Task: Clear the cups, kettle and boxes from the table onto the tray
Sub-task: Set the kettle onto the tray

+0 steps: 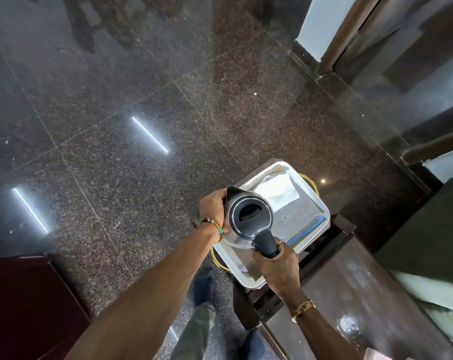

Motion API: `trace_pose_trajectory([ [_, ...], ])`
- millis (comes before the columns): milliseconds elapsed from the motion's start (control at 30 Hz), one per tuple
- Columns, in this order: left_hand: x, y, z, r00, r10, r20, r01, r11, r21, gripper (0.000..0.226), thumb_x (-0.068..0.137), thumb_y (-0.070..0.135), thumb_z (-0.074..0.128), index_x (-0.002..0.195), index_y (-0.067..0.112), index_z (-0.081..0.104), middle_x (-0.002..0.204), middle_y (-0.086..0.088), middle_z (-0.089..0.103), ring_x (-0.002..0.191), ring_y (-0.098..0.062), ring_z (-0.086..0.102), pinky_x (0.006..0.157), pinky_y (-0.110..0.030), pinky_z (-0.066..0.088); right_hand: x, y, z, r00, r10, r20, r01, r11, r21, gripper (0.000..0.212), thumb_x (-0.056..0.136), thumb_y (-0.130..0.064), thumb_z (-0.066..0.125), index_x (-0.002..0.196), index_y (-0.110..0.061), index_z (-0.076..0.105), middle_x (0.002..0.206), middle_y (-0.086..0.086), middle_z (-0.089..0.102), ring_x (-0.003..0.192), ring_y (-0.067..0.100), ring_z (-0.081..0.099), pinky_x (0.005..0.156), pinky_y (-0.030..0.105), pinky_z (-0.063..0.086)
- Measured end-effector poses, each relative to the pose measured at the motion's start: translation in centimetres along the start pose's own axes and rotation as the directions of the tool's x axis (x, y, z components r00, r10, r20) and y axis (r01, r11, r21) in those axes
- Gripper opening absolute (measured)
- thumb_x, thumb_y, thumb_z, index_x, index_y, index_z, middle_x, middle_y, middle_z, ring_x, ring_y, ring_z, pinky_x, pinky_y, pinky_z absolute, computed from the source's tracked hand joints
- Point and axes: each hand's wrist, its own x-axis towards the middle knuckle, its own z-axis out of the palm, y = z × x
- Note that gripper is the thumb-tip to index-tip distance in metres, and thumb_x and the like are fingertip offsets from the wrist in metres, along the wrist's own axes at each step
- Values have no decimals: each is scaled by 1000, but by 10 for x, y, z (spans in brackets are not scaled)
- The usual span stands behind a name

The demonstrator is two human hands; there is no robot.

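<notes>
Writing: a faint round logo (289,211) on the tray liner is the only marking, and it is too blurred to read; the kettle shows no legible brand. Surface and room: a pale rectangular tray (323,207) sits at the end of a dark wooden table (350,279), its long axis running about 2 o'clock to 8 o'clock, with a gold wire rim (311,183) showing beneath it. A white folded paper (277,191) lies in the tray's far end and a blue strip (312,228) along its 4 o'clock edge. The floor (132,105) is dark speckled polished stone reflecting two light strips; a maroon cabinet (25,297) stands at 8 o'clock. Task item: the grey kettle (248,219) is upright over the tray's near-left part, lid up; whether its base touches the tray cannot be told. Spout points to 11 o'clock, handle to 5 o'clock. Grip: the right hand (277,267) is clenched round the handle; the left hand (213,207) cups the kettle's side by the spout, fingers curled against it.
</notes>
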Motion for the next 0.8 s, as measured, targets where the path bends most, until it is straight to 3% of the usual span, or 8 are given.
trace_pose_trajectory([
  [233, 4, -14, -6, 1000, 6, -6, -6, 1000, -2, 19, 70, 27, 68, 53, 19, 71, 59, -2, 67, 62, -21, 60, 61, -39, 52, 3, 14, 4, 1000, 11, 14, -11, 1000, -20, 20, 64, -29, 80, 64, -25, 60, 61, -20, 66, 47, 1, 57, 40, 16, 46],
  [333, 8, -15, -6, 1000, 2, 17, -2, 1000, -11, 18, 70, 25, 66, 55, 17, 71, 65, -7, 67, 70, -24, 61, 73, -49, 55, 4, 14, 5, 1000, 3, 25, -2, 1000, -30, 22, 66, -25, 81, 66, -26, 59, 61, -22, 65, 51, 0, 61, 40, 13, 45],
  [400, 9, -15, -6, 999, 18, 30, -18, 1000, 0, 18, 69, 27, 65, 55, 18, 72, 68, -8, 67, 73, -26, 62, 79, -53, 54, 5, 14, 5, 1000, 7, 21, -6, 999, -43, 21, 65, -26, 80, 68, -25, 59, 57, -14, 64, 50, 6, 61, 39, 16, 46],
  [467, 8, -15, -6, 999, 46, 11, -46, 998, 41, 19, 66, 33, 64, 54, 20, 72, 63, -4, 67, 70, -25, 62, 75, -52, 54, 5, 14, 6, 1000, 17, 18, -17, 999, -33, 21, 64, -28, 79, 67, -23, 59, 54, -11, 62, 46, 8, 58, 38, 19, 46],
  [533, 7, -16, -6, 998, 68, -5, -68, 995, 77, 21, 62, 39, 65, 55, 20, 72, 61, -2, 68, 66, -23, 61, 70, -49, 54, 5, 14, 5, 1000, 4, 24, -3, 1000, -16, 20, 63, -29, 77, 65, -26, 56, 56, -19, 63, 47, 1, 58, 38, 13, 42],
  [600, 4, -13, -4, 998, 51, -25, -49, 996, 70, 19, 64, 34, 67, 52, 21, 71, 61, -4, 66, 68, -25, 60, 70, -48, 55, 5, 14, 6, 999, -3, 34, 4, 1000, -14, 21, 64, -27, 76, 65, -29, 55, 53, -17, 62, 48, -3, 58, 39, 10, 40],
  [700, 0, -11, -1, 996, 83, 17, -85, 979, 184, 11, 77, 22, 68, 71, 17, 75, 73, -6, 65, 72, -24, 58, 63, -36, 53, 7, 12, 2, 997, 26, 78, -22, 998, -59, 19, 65, -27, 75, 68, -26, 56, 58, -10, 62, 48, 4, 58, 39, 13, 42],
  [800, -14, -7, -2, 996, 63, -68, -58, 995, 76, 11, 76, 21, 70, 74, 11, 72, 79, -10, 67, 72, -20, 57, 65, -38, 51, 7, 7, -8, 983, 43, 181, -14, 987, -161, 23, 68, -31, 75, 77, -28, 54, 69, -9, 64, 56, 4, 61, 41, 10, 42],
])
